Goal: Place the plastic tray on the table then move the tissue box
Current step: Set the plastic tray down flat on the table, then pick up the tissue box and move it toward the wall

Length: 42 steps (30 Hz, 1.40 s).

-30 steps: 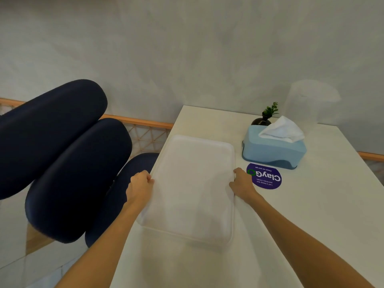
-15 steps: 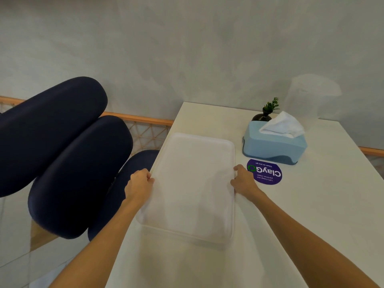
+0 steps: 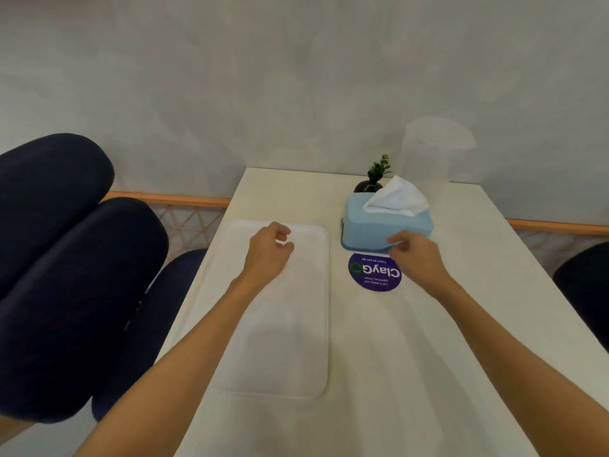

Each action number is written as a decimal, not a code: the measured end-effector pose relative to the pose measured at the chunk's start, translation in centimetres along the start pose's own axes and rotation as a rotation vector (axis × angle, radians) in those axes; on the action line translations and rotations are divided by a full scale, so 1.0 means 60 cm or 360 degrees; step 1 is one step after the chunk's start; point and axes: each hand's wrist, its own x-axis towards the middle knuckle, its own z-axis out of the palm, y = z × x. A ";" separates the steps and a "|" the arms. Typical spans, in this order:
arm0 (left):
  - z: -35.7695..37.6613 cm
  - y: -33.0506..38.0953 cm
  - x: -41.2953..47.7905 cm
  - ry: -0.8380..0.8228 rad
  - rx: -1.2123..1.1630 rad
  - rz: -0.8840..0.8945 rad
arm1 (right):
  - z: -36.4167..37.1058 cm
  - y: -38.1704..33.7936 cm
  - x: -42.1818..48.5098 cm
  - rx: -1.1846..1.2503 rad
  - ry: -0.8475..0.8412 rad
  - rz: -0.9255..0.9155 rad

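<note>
A translucent white plastic tray [image 3: 290,344] lies flat on the white table [image 3: 428,357], along its left side. To its right, further back, stands a light blue tissue box [image 3: 365,225] with a white tissue sticking out of the top. My left hand [image 3: 268,253] hovers over the tray's far end, fingers loosely curled, holding nothing. My right hand [image 3: 415,253] is at the box's near right corner with fingers apart; I cannot tell whether the fingertips touch the box.
A round purple sticker [image 3: 374,273] lies on the table just in front of the box. Behind the box stand a small plant in a dark vase [image 3: 372,179] and a clear plastic pitcher [image 3: 428,153]. Dark blue cushioned chairs [image 3: 66,268] flank the table's left side.
Both hands have let go of the tray's sides. The left hand moved forward over the tray; the right hand moved forward and right to the tissue box. The tray now rests on the table.
</note>
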 end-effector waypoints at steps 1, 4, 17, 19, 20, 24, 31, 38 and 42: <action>0.014 0.019 0.005 -0.0037 -0.0071 -0.0007 | -0.015 0.010 0.008 0.0032 0.0081 0.0019; 0.055 0.062 0.025 -0.0115 -0.0182 -0.0040 | -0.050 0.040 0.035 0.0111 0.0219 0.0103; 0.231 0.141 0.148 -0.0269 -0.0345 -0.0493 | -0.055 0.141 0.179 0.0641 -0.0237 0.0342; 0.249 0.140 0.157 -0.0270 -0.0392 -0.0548 | -0.046 0.151 0.198 0.0736 -0.0274 0.0393; 0.257 0.139 0.159 -0.0269 -0.0422 -0.0579 | -0.043 0.156 0.205 0.0750 -0.0286 0.0414; 0.279 0.132 0.165 -0.0277 -0.0562 -0.0700 | -0.037 0.173 0.223 0.0806 -0.0373 0.0482; 0.286 0.141 0.157 -0.0201 -0.0669 -0.0702 | -0.041 0.181 0.235 0.0899 -0.0366 0.0421; 0.209 0.143 0.164 0.0024 -0.0841 -0.0600 | -0.040 0.115 0.236 0.0948 -0.0439 0.0145; 0.134 0.113 0.196 0.0137 -0.0841 -0.0602 | 0.003 0.046 0.238 0.0981 -0.0574 0.0045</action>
